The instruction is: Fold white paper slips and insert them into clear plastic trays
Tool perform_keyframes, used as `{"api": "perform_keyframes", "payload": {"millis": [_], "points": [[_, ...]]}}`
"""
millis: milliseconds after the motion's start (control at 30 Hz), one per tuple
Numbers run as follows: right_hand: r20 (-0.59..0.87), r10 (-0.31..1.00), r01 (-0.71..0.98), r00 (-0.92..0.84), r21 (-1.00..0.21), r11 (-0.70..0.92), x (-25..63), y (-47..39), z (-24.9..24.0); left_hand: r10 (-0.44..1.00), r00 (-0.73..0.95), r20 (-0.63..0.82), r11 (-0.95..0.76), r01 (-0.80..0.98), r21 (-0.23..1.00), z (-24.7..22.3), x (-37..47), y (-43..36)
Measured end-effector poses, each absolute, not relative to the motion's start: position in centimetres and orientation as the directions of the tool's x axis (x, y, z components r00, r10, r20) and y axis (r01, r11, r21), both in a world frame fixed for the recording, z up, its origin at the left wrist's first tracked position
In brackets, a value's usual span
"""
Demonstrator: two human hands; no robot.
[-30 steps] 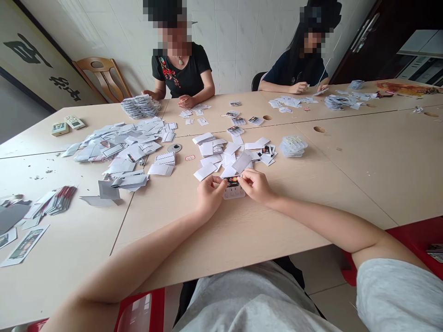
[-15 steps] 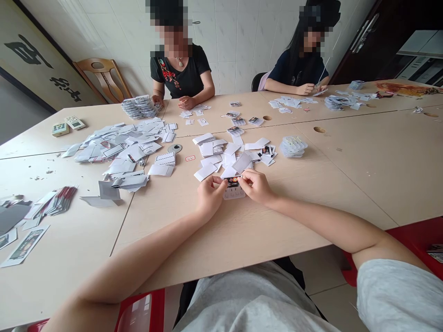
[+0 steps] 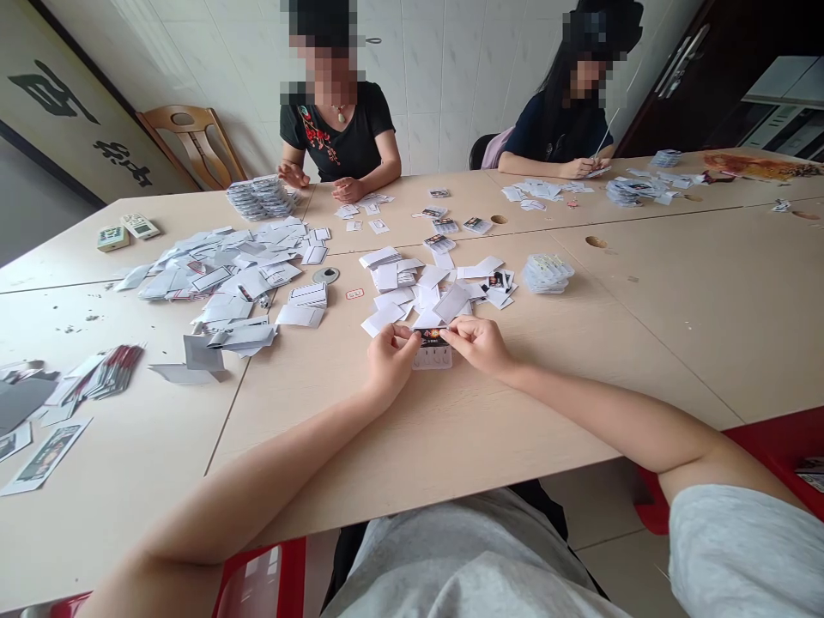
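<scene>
The left hand [image 3: 391, 360] and right hand [image 3: 477, 345] cover the ends of the black label [image 3: 429, 337]; between them, its small print is unreadable.

clear case [image 3: 432, 358] slightly further left between fingers [image 3: 456, 338], black-shirted person's hand [image 3: 294, 176] now open beside stacked packs [image 3: 261, 199]

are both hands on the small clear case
Yes, the left hand and the right hand each hold an upper corner of the case.
</scene>
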State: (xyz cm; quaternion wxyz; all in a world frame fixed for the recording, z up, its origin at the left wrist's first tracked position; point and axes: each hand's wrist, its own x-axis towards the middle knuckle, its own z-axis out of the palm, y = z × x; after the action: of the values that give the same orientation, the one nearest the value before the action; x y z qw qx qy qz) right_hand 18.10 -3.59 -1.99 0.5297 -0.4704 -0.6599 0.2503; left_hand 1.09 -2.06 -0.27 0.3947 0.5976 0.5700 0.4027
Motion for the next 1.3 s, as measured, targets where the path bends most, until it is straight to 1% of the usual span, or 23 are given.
{"api": "perform_keyframes", "payload": {"millis": [67,167,233,300,367,400,500,567,633,767,867,967,1067,1200,1267,1300], "points": [[0.449,0.893,0.297,0.011,-0.854,0.426,18.2,-3.6,-1.9,0.998,0.037,0.058,-0.067,0.309,0.949,-0.3,1.0,-1.9],[0.417,0.909,0.219,0.027,-0.889,0.401,18.6,-3.6,-1.8,0.992,0.075,0.096,-0.104,0.106,0.989,-0.2,0.9,-1.6],[0.391,0.92,0.179,0.025,-0.907,0.381,18.8,-3.5,-1.8,0.987,0.138,0.078,-0.075,-0.029,0.997,-0.1,0.8,-1.5],[0.381,0.924,0.163,0.027,-0.914,0.372,18.9,-3.5,-1.7,0.979,0.201,0.044,-0.025,-0.097,0.995,0.0,0.7,-1.4],[0.391,0.92,0.181,0.029,-0.907,0.38,18.9,-3.7,-1.5,0.976,0.217,0.027,-0.01,-0.079,0.997,0.2,0.7,-1.5],[0.404,0.914,0.198,0.026,-0.899,0.391,18.8,-3.9,-1.3,0.976,0.216,0.025,-0.018,-0.033,0.999,0.2,0.8,-1.5],[0.462,0.887,0.241,-0.024,-0.858,0.453,18.2,-4.6,-0.9,0.966,0.259,-0.001,-0.047,0.18,0.983,0.5,1.0,-1.6],[0.496,0.865,0.239,-0.072,-0.834,0.498,17.8,-5.0,-0.7,0.951,0.306,-0.039,-0.041,0.25,0.967,0.6,1.1,-1.6],[0.5,0.861,0.214,-0.097,-0.834,0.509,17.6,-5.1,-0.6,0.934,0.351,-0.07,-0.006,0.211,0.977,0.8,1.0,-1.6],[0.44,0.895,0.166,-0.075,-0.879,0.446,17.9,-4.9,-0.4,0.863,0.497,-0.09,0.078,0.044,0.996,1.4,0.4,-1.6],[0.41,0.91,0.17,-0.069,-0.894,0.416,18.3,-4.8,-0.4,0.818,0.569,-0.086,0.102,0.005,0.995,1.7,0.0,-1.5],[0.407,0.911,0.167,-0.07,-0.895,0.413,18.6,-4.8,-0.5,0.798,0.593,-0.106,0.123,0.012,0.992,1.8,-0.2,-1.2],[0.422,0.906,0.172,-0.047,-0.89,0.423,18.7,-4.7,-0.8,0.824,0.558,-0.101,0.106,0.023,0.994,1.7,-0.2,-0.9],[0.423,0.906,0.194,0.012,-0.89,0.413,18.8,-4.7,-0.9,0.86,0.491,-0.14,0.066,0.165,0.984,1.6,0.0,-0.9],[0.382,0.924,0.133,0.028,-0.917,0.375,18.8,-4.6,-0.9,0.87,0.477,-0.126,0.034,0.198,0.98,1.7,0.0,-1.0],[0.33,0.944,0.073,0.016,-0.942,0.328,18.8,-4.6,-0.9,0.868,0.484,-0.113,0.022,0.19,0.982,1.7,0.0,-1.0]]}}
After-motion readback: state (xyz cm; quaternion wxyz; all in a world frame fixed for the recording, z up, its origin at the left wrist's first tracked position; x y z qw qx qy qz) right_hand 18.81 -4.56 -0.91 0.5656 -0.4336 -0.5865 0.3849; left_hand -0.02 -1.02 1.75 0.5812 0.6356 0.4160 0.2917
